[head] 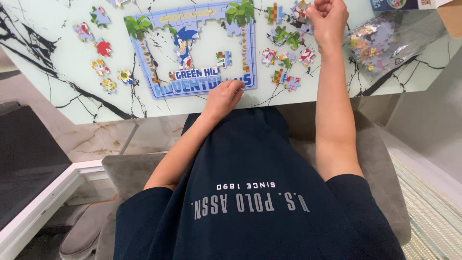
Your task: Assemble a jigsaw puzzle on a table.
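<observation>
On glossy marble tabletop (62, 91): left hand (222, 97) presses cardboard puzzle (192, 53) edge.

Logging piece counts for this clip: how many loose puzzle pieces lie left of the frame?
6, plus one cut off at the top edge: two at top, red, orange, one by the frame, lowest. None seem hidden.

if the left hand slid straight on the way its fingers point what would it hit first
Probably the bottom edge of the partly built jigsaw puzzle: the left hand rests there, fingertips at the lettered lower border, though contact is hard to judge.
</observation>
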